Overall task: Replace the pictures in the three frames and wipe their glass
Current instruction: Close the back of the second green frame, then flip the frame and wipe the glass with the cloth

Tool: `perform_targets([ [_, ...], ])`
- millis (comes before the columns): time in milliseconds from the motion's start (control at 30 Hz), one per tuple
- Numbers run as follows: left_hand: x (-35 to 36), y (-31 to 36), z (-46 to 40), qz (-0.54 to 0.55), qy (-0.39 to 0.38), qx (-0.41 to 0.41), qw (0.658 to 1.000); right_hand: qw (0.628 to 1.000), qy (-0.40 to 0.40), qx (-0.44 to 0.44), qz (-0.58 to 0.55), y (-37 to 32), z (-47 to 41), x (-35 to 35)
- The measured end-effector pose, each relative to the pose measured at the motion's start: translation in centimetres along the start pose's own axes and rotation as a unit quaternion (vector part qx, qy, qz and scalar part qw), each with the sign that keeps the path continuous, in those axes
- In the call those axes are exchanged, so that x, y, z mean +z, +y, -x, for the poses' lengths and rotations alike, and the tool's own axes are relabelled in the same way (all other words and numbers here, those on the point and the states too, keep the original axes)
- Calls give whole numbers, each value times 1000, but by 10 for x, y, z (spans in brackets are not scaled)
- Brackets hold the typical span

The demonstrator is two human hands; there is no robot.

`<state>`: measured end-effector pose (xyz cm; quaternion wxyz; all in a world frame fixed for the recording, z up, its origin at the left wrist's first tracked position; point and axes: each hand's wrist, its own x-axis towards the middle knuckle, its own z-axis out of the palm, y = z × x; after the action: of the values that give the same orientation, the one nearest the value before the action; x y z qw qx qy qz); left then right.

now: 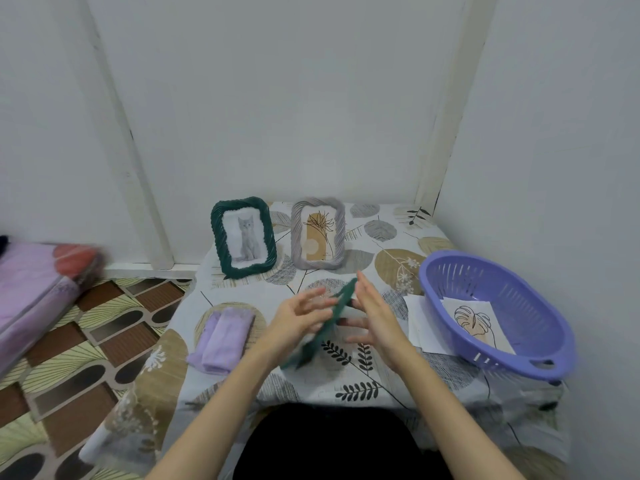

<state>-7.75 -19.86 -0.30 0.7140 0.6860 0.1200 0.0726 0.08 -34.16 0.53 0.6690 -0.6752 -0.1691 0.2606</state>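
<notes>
A third, dark green frame is seen edge-on and tilted above the table's middle, blurred by motion. My left hand and my right hand press it between their palms, fingers spread. At the back stand two upright frames: a dark green one with a grey kitten picture and a grey one with a beige plant print. A folded lilac cloth lies to the left of my hands. A leaf drawing lies inside the purple basket.
The purple slotted basket sits at the table's right, over white sheets. The leaf-patterned tablecloth covers a small table in a wall corner. Folded pink bedding lies on the patterned floor to the left.
</notes>
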Motion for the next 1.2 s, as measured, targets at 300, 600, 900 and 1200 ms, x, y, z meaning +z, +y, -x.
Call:
perform_targets([
  [300,0,-41,-4,-137,102,0,985,991,110,60,-37,45,-5,-6],
  [600,-92,-46,3,-459,323,-54,826,924,71,24,375,73,-28,-7],
  [900,-134,-53,-4,-357,191,-161,900,781,116,-28,613,93,-13,-14],
  [1200,-101,-21,11,-270,187,-18,945,842,116,-31,525,79,-11,-14],
])
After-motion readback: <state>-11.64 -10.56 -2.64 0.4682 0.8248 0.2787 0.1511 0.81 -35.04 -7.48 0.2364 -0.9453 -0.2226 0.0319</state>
